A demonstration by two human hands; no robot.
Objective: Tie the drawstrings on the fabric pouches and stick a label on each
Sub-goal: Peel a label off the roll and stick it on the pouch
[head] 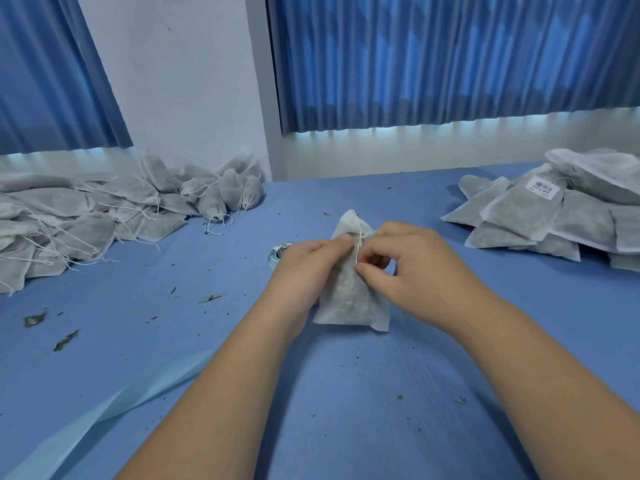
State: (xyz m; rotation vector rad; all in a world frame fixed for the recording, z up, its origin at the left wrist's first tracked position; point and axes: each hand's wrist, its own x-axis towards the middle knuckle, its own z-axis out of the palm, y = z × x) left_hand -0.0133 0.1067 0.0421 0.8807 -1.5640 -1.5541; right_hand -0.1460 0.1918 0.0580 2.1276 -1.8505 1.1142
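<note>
Though partly behind hands (306, 268), pouch (349, 303) drawstring (359, 247), perhaps pinched.

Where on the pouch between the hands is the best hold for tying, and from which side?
Probably hold the pouch at its gathered neck, just under the drawstring, coming from its left, as the left hand does. The neck is narrow while the filled body bulges, and this leaves the right hand free for the string.

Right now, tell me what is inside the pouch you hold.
Greenish dried bits show through the pouch. The left hand and the right hand, pinching the drawstring, cover part of its upper half; the filling there is hidden.
</note>
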